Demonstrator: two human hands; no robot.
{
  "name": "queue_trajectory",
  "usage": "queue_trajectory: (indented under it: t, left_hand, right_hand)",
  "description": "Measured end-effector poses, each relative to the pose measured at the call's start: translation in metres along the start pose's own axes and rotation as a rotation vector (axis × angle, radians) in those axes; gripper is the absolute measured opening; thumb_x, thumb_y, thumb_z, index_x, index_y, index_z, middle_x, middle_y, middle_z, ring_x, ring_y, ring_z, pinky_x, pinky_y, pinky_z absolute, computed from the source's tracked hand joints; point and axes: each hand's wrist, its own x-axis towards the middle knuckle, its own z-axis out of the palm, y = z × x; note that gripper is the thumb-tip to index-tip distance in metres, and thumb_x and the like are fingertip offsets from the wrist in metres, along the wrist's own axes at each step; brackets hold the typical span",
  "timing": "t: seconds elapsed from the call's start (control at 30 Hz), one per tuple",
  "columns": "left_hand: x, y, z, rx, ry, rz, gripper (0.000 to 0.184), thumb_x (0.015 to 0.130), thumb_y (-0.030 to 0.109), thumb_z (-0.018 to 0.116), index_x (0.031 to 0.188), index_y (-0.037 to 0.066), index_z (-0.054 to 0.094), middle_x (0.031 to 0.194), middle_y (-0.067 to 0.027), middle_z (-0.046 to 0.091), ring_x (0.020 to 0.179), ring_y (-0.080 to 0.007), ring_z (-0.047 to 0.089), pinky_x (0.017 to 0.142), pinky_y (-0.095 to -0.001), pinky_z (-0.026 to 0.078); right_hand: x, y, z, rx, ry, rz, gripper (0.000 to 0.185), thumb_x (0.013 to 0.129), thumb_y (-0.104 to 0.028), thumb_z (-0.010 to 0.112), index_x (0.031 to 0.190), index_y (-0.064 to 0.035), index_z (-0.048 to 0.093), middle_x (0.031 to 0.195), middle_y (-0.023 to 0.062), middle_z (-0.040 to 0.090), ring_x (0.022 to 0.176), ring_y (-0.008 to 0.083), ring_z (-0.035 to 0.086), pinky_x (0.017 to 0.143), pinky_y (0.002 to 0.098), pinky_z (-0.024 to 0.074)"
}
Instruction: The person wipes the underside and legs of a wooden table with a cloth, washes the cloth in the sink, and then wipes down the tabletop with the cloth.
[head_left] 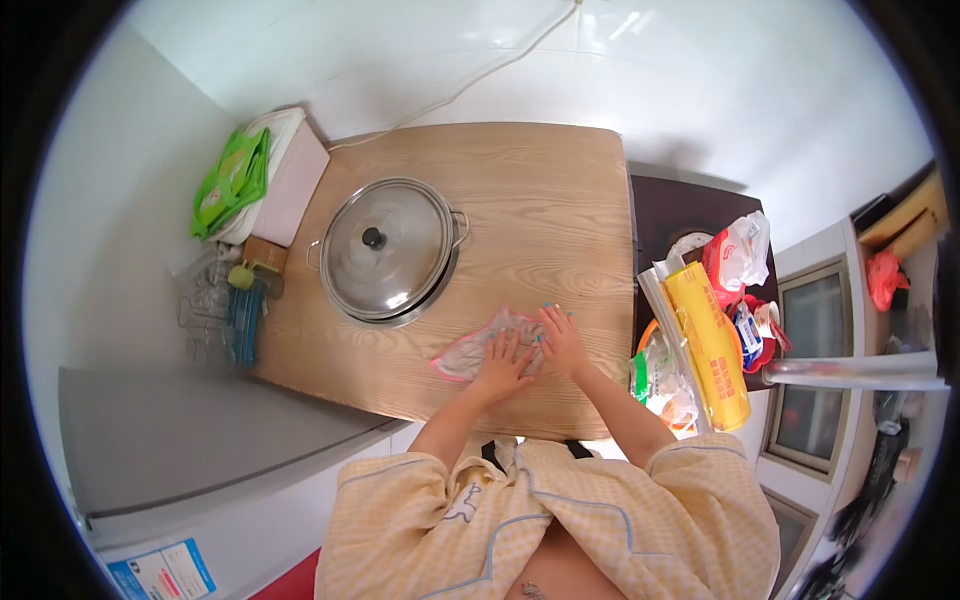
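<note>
A greyish cloth with a pink edge (pixel 462 358) lies spread on the wooden table (pixel 540 200), close to its front side. My left hand (pixel 506 368) rests flat on the cloth with its fingers spread. Beside it, my right hand (pixel 562 342) lies at the cloth's right end, fingers stretched out and a little apart; part of the cloth there is covered by the hands. Behind and to the left of them stands a wide steel pan with a lid (pixel 388 250), a dark knob on top.
At the left edge are a pink-white box (pixel 295 180) with a green bag (pixel 232 182) on it and several glasses (pixel 205 310). To the right, a dark side table (pixel 665 205) carries a yellow cling-film box (pixel 710 345) and plastic bags (pixel 745 250). A cable (pixel 450 98) runs along the wall.
</note>
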Motion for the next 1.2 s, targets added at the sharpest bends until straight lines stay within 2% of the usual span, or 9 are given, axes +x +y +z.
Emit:
queue_trajectory:
  t: [0.17,0.23,0.27,0.33,0.4,0.53,0.83,1.03,1.2]
  left_hand:
    - [0.034,-0.019,-0.006,-0.114,-0.109,0.048,0.061,0.08,0.04,0.054,0.132,0.014,0.036,0.142,-0.022,0.019,0.129,-0.0443,0.018,0.102,-0.0576,0.015]
    - [0.04,-0.051,0.005,-0.654,0.046,0.142,0.058,0.08,0.025,0.054,0.131,0.005,0.035,0.139,-0.0213,0.026,0.129,-0.0392,0.023,0.104,-0.0504,0.02]
    - [0.034,-0.059,0.007,-0.642,0.038,0.144,0.058,0.08,0.025,0.054,0.131,0.005,0.035,0.139,-0.0213,0.026,0.129,-0.0392,0.023,0.104,-0.0504,0.02]
    - [0.009,-0.052,0.01,-0.381,0.313,-0.022,0.056,0.079,0.015,0.053,0.129,-0.003,0.035,0.136,-0.0207,0.032,0.128,-0.0358,0.027,0.104,-0.0448,0.023]
    - [-0.001,-0.039,0.007,-0.308,0.302,-0.068,0.055,0.08,0.015,0.052,0.128,-0.004,0.035,0.136,-0.0208,0.033,0.128,-0.036,0.028,0.104,-0.0454,0.024]
    - [0.023,-0.038,0.0,-0.171,0.328,-0.171,0.05,0.083,0.018,0.046,0.128,-0.003,0.037,0.136,-0.0201,0.034,0.127,-0.0349,0.029,0.103,-0.0458,0.025]
    - [0.213,-0.101,-0.025,-0.039,0.383,-0.149,0.047,0.087,0.025,0.039,0.128,0.002,0.04,0.136,-0.013,0.036,0.125,-0.0286,0.034,0.104,-0.0421,0.024]
    - [0.319,-0.154,-0.035,-0.058,0.56,-0.361,0.046,0.089,0.026,0.037,0.126,0.001,0.042,0.134,-0.0142,0.04,0.124,-0.0298,0.035,0.101,-0.0443,0.026]
    - [0.356,-0.17,-0.042,0.028,0.661,-0.58,0.046,0.089,0.026,0.036,0.125,-0.003,0.041,0.132,-0.0165,0.04,0.123,-0.0334,0.035,0.101,-0.0462,0.025]
  right_hand:
    - [0.011,-0.036,0.006,0.155,0.084,-0.041,0.056,0.078,-0.007,0.05,0.131,-0.0012,0.033,0.136,0.0189,0.032,0.127,0.0367,0.028,0.103,0.0431,0.0268]
    - [0.017,-0.046,0.03,0.195,0.154,-0.007,0.057,0.077,-0.006,0.05,0.131,0.0002,0.032,0.136,0.0196,0.032,0.127,0.0369,0.028,0.103,0.0413,0.0273]
    - [0.019,-0.049,0.05,0.155,0.162,0.098,0.057,0.078,-0.008,0.05,0.131,0.0004,0.032,0.136,0.0188,0.032,0.127,0.0366,0.029,0.103,0.0423,0.0266]
    - [0.02,-0.051,0.069,0.118,0.163,0.216,0.058,0.078,-0.009,0.05,0.132,0.0005,0.032,0.136,0.018,0.032,0.126,0.0363,0.029,0.103,0.0433,0.0259]
    - [0.02,-0.052,0.074,-0.171,0.138,0.276,0.06,0.079,-0.017,0.051,0.133,-0.0004,0.031,0.137,0.0165,0.032,0.127,0.0346,0.029,0.103,0.0461,0.0243]
    - [0.04,-0.043,0.073,-0.245,0.134,0.329,0.063,0.08,-0.026,0.05,0.134,-0.0024,0.03,0.138,0.0152,0.032,0.128,0.0324,0.028,0.103,0.0491,0.0224]
    - [0.2,0.059,0.045,-0.48,0.252,0.568,0.064,0.082,-0.036,0.045,0.135,-0.005,0.029,0.139,0.0137,0.031,0.13,0.0327,0.025,0.104,0.0512,0.0172]
    - [0.327,0.116,0.034,-0.496,0.258,0.433,0.062,0.083,-0.037,0.042,0.136,-0.0061,0.029,0.14,0.0133,0.03,0.13,0.0328,0.024,0.105,0.0499,0.0172]
    - [0.4,0.146,0.034,-0.542,0.042,-0.035,0.056,0.087,-0.035,0.038,0.137,-0.0125,0.029,0.142,0.0088,0.028,0.131,0.0281,0.023,0.104,0.0485,0.0196]
